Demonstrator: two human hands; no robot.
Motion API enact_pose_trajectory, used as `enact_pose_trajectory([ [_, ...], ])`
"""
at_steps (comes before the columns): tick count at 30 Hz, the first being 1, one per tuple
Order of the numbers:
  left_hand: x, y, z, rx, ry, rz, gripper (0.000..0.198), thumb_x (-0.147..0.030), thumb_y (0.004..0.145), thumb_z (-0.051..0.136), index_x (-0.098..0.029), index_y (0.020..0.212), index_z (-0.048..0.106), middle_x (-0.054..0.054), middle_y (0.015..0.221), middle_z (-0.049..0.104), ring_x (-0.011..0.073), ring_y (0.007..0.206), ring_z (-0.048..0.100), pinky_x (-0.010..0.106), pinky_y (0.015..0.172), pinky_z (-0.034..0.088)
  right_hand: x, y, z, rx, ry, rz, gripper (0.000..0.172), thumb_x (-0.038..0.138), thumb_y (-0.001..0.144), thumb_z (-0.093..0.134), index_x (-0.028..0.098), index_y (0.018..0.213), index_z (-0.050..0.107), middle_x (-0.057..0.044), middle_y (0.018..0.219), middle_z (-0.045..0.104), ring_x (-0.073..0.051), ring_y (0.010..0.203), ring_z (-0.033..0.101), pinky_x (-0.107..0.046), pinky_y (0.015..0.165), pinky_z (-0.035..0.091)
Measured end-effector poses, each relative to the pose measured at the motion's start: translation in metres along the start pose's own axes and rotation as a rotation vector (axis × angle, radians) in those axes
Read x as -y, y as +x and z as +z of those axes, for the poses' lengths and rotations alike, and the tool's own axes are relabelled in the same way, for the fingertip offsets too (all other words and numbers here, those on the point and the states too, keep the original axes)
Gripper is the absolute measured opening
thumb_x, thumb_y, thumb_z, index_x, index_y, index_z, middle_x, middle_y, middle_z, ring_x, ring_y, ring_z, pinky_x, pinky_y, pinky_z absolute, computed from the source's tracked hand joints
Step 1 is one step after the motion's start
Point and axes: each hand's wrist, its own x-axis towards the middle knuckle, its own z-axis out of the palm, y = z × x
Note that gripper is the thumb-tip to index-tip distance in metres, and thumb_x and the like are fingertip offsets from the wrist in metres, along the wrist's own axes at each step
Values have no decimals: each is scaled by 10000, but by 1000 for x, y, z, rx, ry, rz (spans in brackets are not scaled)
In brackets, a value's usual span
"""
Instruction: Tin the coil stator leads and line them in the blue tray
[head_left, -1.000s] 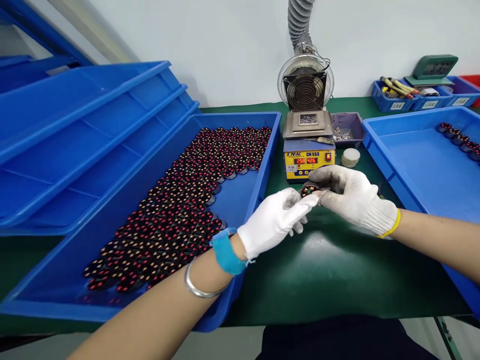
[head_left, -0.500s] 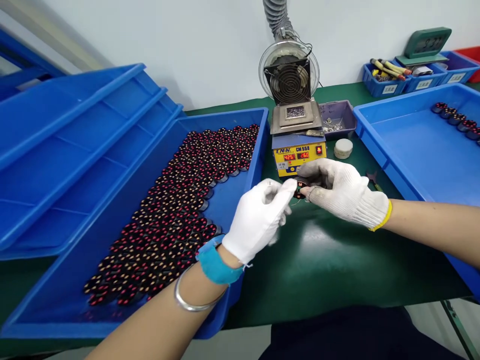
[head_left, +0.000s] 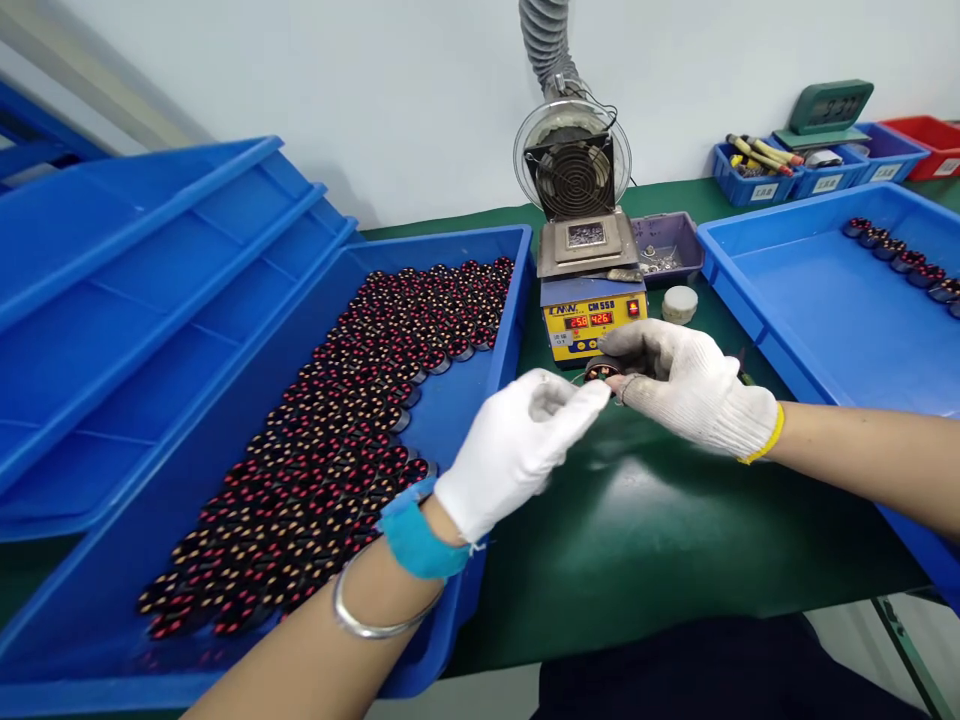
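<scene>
My right hand (head_left: 686, 385), in a knitted white glove with a yellow cuff, is closed around a small round black part with red and copper windings (head_left: 601, 372), held just in front of the yellow solder pot. My left hand (head_left: 517, 450), in a smooth white glove with a blue wrist strap, reaches in from the left. Its fingertips are pinched together at the part's left side. What they pinch is too small to make out. Both hands hover over the green mat (head_left: 660, 540).
A blue tray (head_left: 480, 400) on the left holds several rows of the same wound parts (head_left: 337, 440). Stacked blue trays (head_left: 150, 300) lie further left. A blue tray (head_left: 810, 290) on the right holds a short row of parts (head_left: 896, 255). Behind stand the solder pot (head_left: 592, 310), a fan (head_left: 574, 175) and small bins (head_left: 817, 170).
My left hand drew back slightly, then came forward to the part again. The right hand has kept hold of the part. The view shifted a little.
</scene>
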Motion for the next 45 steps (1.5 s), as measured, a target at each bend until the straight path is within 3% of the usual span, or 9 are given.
enact_pose_trajectory([
  [3,1,-2,8,15,-16,7,391,-524,833,585,-183,652,525,-30,551,582,81,417,485,214,447,403,-2,-4,0,-7,-62,-10,296,180,733,658,177,1028,643,-49,1034,704,-180,953,681,-313,854,578],
  [7,-2,-11,6,91,30,166,354,-500,864,544,-197,690,600,-22,611,625,113,547,574,230,560,460,-2,14,-13,-97,-218,-72,307,221,753,648,167,1056,647,-55,1002,714,-181,900,686,-317,811,581],
  [12,3,-13,3,331,436,314,374,-528,858,506,-227,961,702,16,862,719,175,742,652,277,681,493,10,97,-43,-228,-730,-264,335,257,781,599,185,1102,664,-50,1045,703,-234,990,648,-403,905,518],
  [16,17,-6,5,486,657,291,482,-534,827,503,-201,1120,693,70,991,732,247,858,675,344,775,511,18,169,-51,-222,-1173,-194,391,311,795,586,255,1179,630,-64,1162,650,-309,1059,599,-495,867,485],
  [20,27,0,4,508,643,232,545,-567,806,494,-190,1150,685,88,1012,733,268,885,681,356,794,517,19,204,-44,-116,-1347,-137,416,316,820,571,240,1228,588,-105,1201,615,-299,1031,593,-462,841,477],
  [31,35,7,4,487,566,199,551,-577,771,518,-186,1114,701,99,1004,739,285,897,686,353,798,516,15,213,-28,18,-1409,-71,422,295,851,550,225,1267,561,-143,1252,571,-321,1055,571,-455,848,473],
  [45,34,10,3,520,588,158,583,-572,779,507,-170,1166,676,100,1031,737,278,927,686,348,824,519,22,215,-30,20,-1430,-106,415,289,851,543,203,1256,566,-143,1259,566,-333,1062,575,-473,839,481],
])
